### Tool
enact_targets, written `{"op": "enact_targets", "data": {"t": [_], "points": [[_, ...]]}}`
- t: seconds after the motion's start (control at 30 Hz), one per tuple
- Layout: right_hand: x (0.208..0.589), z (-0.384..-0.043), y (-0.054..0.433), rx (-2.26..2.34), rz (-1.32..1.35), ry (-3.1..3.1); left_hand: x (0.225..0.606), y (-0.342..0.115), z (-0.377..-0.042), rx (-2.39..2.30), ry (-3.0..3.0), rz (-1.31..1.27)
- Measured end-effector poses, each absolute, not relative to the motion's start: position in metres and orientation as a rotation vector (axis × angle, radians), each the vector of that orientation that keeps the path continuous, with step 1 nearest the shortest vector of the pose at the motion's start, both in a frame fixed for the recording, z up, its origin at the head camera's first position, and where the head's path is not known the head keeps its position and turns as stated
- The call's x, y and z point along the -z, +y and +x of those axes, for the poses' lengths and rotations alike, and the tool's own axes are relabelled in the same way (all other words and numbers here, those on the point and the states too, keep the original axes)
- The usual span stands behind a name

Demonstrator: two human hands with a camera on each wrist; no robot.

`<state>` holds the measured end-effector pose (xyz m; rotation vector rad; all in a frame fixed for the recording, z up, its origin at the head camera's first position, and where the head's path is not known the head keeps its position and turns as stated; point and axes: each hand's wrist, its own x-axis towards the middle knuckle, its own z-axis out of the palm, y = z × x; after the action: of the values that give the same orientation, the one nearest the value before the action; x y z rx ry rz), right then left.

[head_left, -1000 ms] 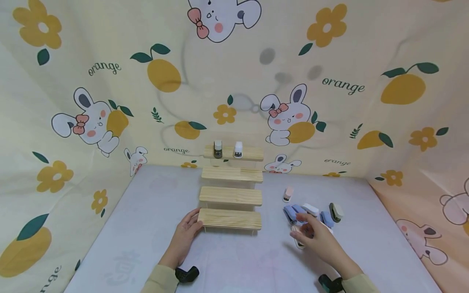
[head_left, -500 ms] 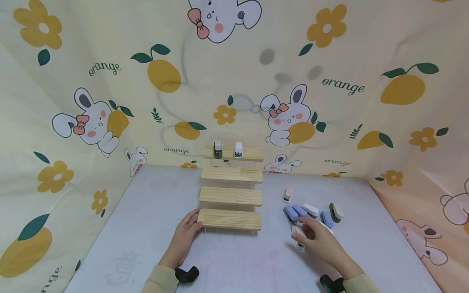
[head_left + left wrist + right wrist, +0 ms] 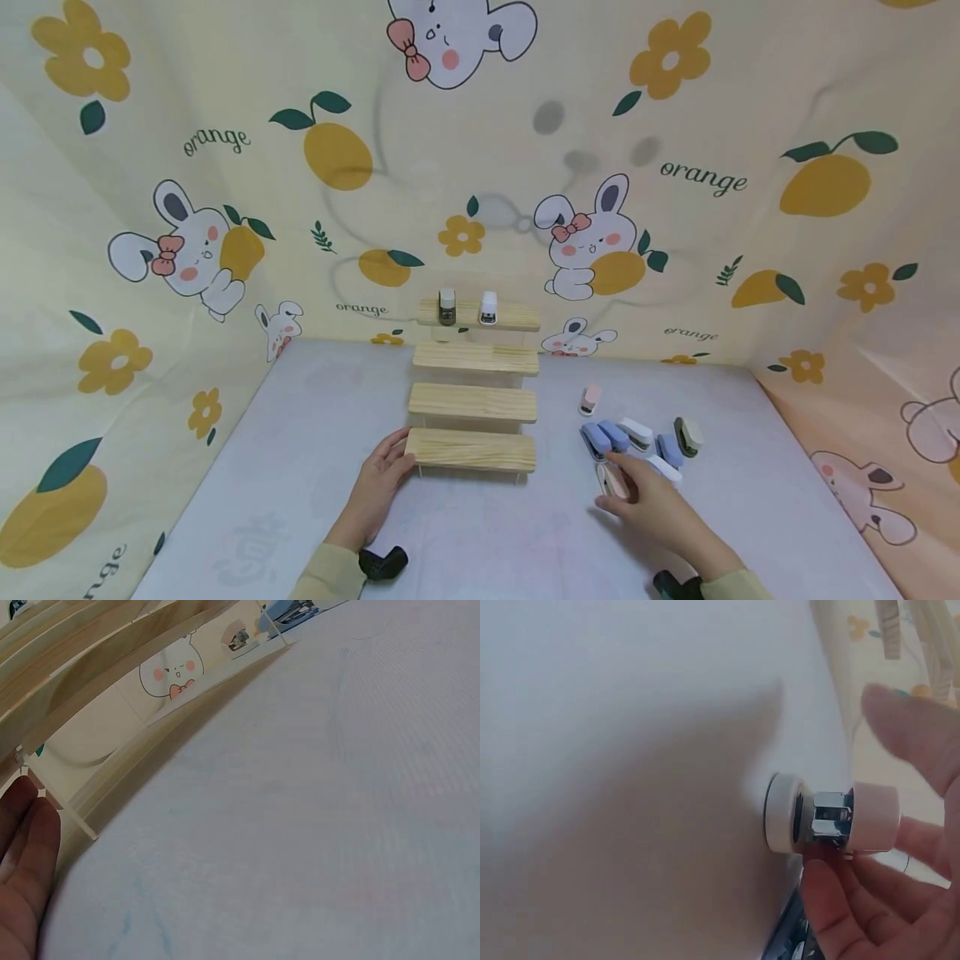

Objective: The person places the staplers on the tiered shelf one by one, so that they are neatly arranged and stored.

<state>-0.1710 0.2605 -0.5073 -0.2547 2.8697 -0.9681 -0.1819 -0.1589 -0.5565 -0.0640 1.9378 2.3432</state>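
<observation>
My left hand (image 3: 382, 477) rests against the left end of a wooden tiered shelf (image 3: 471, 450). In the left wrist view its fingers (image 3: 34, 840) lie extended beside a clear leg under the lowest board. My right hand (image 3: 656, 498) is around a pale pink mini stapler (image 3: 611, 480) on the table. In the right wrist view, fingers touch the underside of that stapler (image 3: 874, 817), while the thumb (image 3: 911, 724) stands apart from it. On the top tier stand a dark stapler with a pale top (image 3: 447, 307) and a white stapler (image 3: 488, 307).
Several blue staplers (image 3: 595, 437), white staplers (image 3: 636, 431) and a dark green one (image 3: 687, 436) lie close beyond my right hand. Another pink stapler (image 3: 591, 398) lies farther back. A printed cloth (image 3: 480, 167) surrounds the table (image 3: 315, 417) at the back and sides.
My right hand has lowered slightly, its fingers coming around the pale pink stapler. The left hand and shelf have not moved.
</observation>
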Motion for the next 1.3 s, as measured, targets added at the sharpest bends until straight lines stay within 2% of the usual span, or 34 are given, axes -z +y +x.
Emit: {"op": "enact_targets", "data": {"t": [0.17, 0.53, 1.07, 1.3], "points": [[0.507, -0.171, 0.26, 1.028, -0.16, 2.803, 0.559, -0.159, -0.183, -2.328, 1.964, -0.07], [0.507, -0.168, 0.26, 1.065, -0.239, 2.782, 0.558, -0.161, -0.183, -2.356, 1.928, -0.054], [0.506, -0.167, 0.247, 1.089, -0.109, 2.779, 0.561, -0.16, -0.184, -2.341, 1.951, -0.074], [0.501, -0.169, 0.245, 1.26, -0.113, 2.746, 0.559, -0.159, -0.183, -2.338, 1.94, -0.1]]}}
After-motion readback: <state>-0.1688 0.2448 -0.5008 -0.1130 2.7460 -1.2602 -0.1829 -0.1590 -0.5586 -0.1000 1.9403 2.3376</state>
